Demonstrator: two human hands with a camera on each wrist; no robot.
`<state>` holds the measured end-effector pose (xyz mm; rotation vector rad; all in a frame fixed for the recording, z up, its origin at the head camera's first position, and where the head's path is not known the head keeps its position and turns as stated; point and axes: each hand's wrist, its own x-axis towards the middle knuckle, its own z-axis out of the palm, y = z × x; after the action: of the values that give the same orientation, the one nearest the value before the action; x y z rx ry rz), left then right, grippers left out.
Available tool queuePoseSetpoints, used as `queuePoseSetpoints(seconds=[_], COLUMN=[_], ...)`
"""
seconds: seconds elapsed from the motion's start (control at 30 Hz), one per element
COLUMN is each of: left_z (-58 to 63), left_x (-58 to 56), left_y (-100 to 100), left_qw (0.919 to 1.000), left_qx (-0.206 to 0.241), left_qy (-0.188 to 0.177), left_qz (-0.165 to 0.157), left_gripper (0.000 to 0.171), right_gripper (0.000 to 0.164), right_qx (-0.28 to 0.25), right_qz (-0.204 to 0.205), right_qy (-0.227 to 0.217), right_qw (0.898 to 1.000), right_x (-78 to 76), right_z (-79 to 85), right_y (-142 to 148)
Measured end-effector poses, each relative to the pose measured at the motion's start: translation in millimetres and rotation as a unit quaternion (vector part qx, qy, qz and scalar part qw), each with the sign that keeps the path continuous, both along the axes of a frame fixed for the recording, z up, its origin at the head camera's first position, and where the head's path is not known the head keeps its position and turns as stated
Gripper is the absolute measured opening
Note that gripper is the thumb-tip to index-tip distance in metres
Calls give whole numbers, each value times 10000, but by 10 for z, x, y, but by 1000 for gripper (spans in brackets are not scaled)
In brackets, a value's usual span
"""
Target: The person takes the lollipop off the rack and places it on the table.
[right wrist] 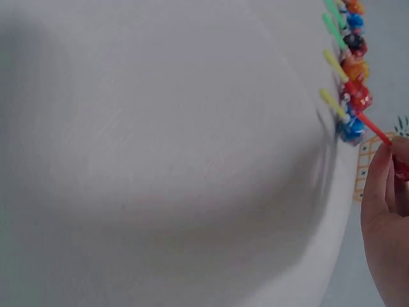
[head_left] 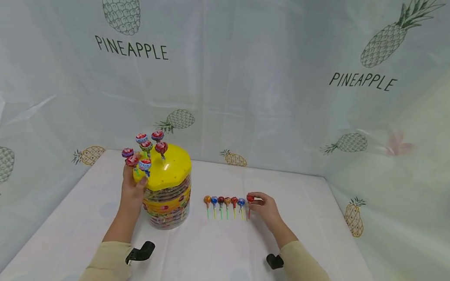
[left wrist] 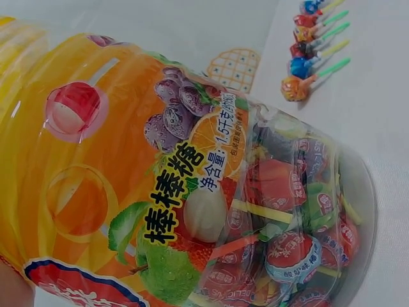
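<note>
My left hand (head_left: 132,188) grips the yellow lid (head_left: 176,165) of a clear lollipop jar (head_left: 166,217) from its left side. Several wrapped lollipops (head_left: 161,148) stand upright in that lid. The left wrist view shows the jar's orange fruit label (left wrist: 131,96) and wrapped lollipops inside the clear base. On the right, my right hand (head_left: 266,208) pinches a red lollipop (head_left: 250,198) by its wrapped head, its red stick (right wrist: 376,129) pointing away from the fingers. It is held at the right end of a row of lollipops (head_left: 221,200).
The row lies on a white tablecloth (head_left: 205,261), heads toward the back, with green and yellow sticks toward the front. A pale curtain (head_left: 233,71) printed with pineapples hangs behind the table and along its sides.
</note>
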<state>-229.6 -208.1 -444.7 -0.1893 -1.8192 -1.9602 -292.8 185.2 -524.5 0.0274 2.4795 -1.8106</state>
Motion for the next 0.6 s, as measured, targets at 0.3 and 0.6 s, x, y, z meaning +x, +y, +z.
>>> queuePoseSetpoints(seconds=[0.3,0.6], left_z=[-20,-21], left_x=[-16,-14], left_y=[4,4], left_qw=[10000,9999], left_qx=[73,-30], left_qy=[28,-19], left_qz=[11,111], left_gripper=[60,60], right_gripper=[36,37], right_qx=[624,774], right_qz=[-32,-113], right_qy=[-187,-270], right_qw=[9979,9966], right_x=[-96,-132], right_z=[-214,-288], right_y=[70,69])
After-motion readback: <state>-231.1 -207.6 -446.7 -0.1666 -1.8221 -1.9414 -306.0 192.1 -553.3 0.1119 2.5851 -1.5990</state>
